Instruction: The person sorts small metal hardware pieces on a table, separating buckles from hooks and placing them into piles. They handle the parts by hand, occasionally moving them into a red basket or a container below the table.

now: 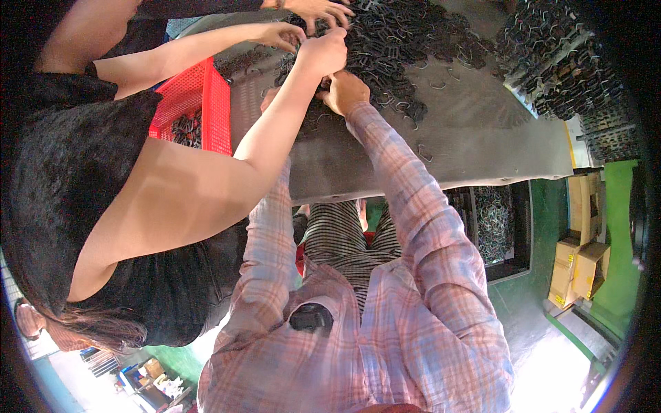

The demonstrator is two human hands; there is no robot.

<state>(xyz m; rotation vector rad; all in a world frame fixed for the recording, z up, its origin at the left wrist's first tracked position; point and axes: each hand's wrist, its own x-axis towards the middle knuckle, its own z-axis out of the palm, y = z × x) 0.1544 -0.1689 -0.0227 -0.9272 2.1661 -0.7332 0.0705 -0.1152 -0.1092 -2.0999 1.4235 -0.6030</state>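
Note:
My right hand (348, 91) is closed at the near edge of a heap of black plastic pieces with metal wire hooks (379, 62). Its fingertips pinch something small and dark that I cannot make out. Of my left hand (269, 100) only a small part shows, because a co-worker's bare forearm crosses in front; its fingers are hidden. The co-worker's closed hand (325, 54) is right against my right fingertips. That person's other hand (281, 36) is just to the left, and another person's hand (317, 10) reaches over the heap from the top.
A red plastic crate (219, 110) holding black pieces stands left of the grey-covered table (475, 138). Bundled hooked pieces (551, 58) are piled at the far right. Beneath the table edge is a dark bin of metal hooks (494, 224). Cardboard boxes (578, 268) sit at right.

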